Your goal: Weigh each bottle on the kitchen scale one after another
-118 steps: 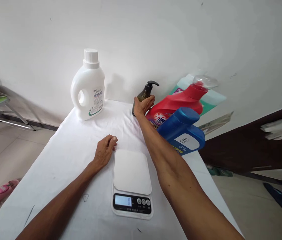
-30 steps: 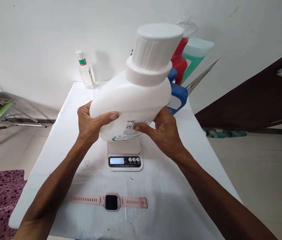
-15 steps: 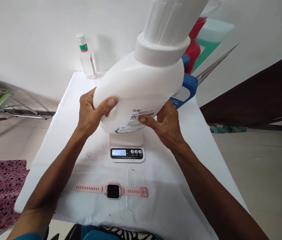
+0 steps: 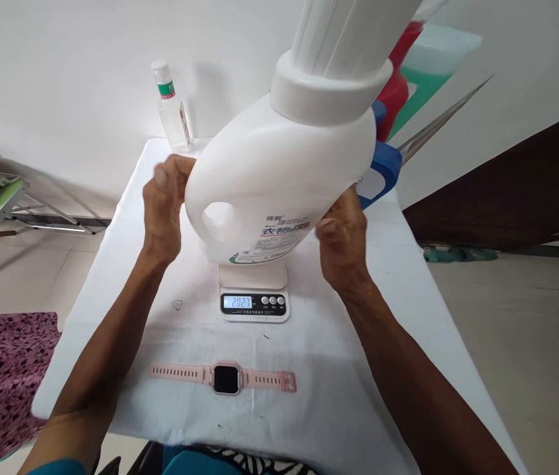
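Observation:
A large white laundry detergent jug (image 4: 284, 165) with a ribbed white cap stands on a small kitchen scale (image 4: 254, 307), whose lit display appears to read 2027. My left hand (image 4: 163, 204) is at the jug's handle side, thumb raised off it; its fingertips reach the jug's edge and are partly hidden. On the other side, my right hand (image 4: 346, 241) has its thumb lifted from the label, with the fingers partly hidden behind the jug. Neither hand grips the jug. Nearer to me, a pink smartwatch (image 4: 226, 379) lies with its strap stretched out.
A clear bottle with a white cap (image 4: 173, 109) stands at the table's back left. Behind the jug are a blue-handled pair of scissors (image 4: 389, 165), a red bottle (image 4: 395, 95) and a container of green liquid (image 4: 427, 82). White cloth (image 4: 338, 396) covers the table.
Both hands have let go of the jug, their thumbs coming away from its front. The scale's display has gone from about 64 to 2027.

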Available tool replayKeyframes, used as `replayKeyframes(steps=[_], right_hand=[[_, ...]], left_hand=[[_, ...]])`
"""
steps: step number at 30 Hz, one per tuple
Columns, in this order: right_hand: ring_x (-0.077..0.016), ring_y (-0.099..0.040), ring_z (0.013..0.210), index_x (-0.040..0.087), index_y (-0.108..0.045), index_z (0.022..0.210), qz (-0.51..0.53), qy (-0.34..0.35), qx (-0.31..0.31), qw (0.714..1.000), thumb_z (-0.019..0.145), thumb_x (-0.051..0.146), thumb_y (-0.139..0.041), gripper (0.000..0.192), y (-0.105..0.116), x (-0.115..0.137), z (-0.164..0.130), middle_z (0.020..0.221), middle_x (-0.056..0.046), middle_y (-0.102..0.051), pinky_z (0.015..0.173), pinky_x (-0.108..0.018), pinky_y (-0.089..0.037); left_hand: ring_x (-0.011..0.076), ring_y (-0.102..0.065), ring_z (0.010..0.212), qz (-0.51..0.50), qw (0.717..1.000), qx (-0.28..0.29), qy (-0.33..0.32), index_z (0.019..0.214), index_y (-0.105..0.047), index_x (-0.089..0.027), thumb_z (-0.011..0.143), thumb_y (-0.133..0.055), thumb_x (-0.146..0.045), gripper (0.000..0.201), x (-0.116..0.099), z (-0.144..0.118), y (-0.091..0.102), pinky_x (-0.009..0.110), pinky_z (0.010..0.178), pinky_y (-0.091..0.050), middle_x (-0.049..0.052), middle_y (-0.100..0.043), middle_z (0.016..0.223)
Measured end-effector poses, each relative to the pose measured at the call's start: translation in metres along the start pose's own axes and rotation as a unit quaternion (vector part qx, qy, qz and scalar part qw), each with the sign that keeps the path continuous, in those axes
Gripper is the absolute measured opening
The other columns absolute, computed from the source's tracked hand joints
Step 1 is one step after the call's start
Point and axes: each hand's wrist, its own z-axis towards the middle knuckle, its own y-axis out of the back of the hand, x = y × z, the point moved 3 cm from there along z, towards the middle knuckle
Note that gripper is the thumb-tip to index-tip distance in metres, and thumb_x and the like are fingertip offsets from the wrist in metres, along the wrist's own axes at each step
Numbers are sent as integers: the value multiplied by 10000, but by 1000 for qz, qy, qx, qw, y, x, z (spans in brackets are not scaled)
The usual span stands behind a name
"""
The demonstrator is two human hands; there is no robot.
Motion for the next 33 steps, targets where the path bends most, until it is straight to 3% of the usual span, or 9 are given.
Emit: replayKeyframes(steps=[4,9,12,16,20,25,29,33], right_hand=[[-343,-640,1308,335,-701,1230,7,-15,-104,994,884,869,-579,647,18,5,-11,1334,-73,-702,1129,-590,-503],[-292,-721,1123,302,-735,1069,-11,-22,-212,977,942,785,-561,528,38,5,-31,1112,-50,-766,1026,-546,-547],[-255,-743,996,257,-731,1019,-39,-46,-245,968,954,728,-569,502,47,-1,-46,993,-36,-760,915,-476,-574],[-238,-734,899,241,-728,972,-58,-80,-265,959,941,689,-583,472,57,-6,-61,933,-37,-748,781,-414,-574],[-237,-723,885,232,-720,968,-62,-79,-255,962,942,684,-579,473,57,-5,-63,935,-51,-735,739,-397,-572],[-260,-721,987,257,-710,1048,-69,-56,-199,976,946,716,-581,487,47,0,-57,1022,-57,-738,787,-420,-584],[-304,-688,1183,297,-676,1202,-58,-50,-127,989,864,809,-657,614,33,1,-45,1245,-78,-725,958,-508,-579],[-361,-583,1384,340,-579,1371,-34,-46,-53,997,703,842,-804,866,11,6,-25,1468,-82,-623,1130,-612,-494]], left_hand=[[174,-576,714,-66,998,-23,4,798,-637,-230,889,-350,-950,781,-12,14,19,348,652,-460,50,-592,754],[145,-531,674,-50,994,-90,39,747,-560,-227,858,-370,-975,780,-6,13,44,326,639,-428,16,-551,709],[134,-521,689,-38,989,-114,90,752,-539,-231,910,-397,-914,715,7,5,54,316,665,-423,0,-531,696],[127,-514,687,-33,984,-141,103,756,-527,-232,930,-416,-874,674,15,1,63,319,669,-405,-7,-514,699],[132,-513,679,-25,985,-137,99,745,-515,-243,915,-403,-897,685,13,3,61,328,653,-390,-8,-501,683],[131,-511,645,-38,987,-136,82,730,-521,-240,926,-430,-877,672,7,1,53,345,664,-400,-10,-505,674],[165,-546,710,-9,990,-121,74,761,-554,-250,948,-430,-836,628,-7,-3,46,358,695,-448,23,-562,734],[219,-633,905,-8,998,-36,55,947,-639,-241,941,-477,-812,593,-19,-10,27,378,790,-507,63,-666,945]])
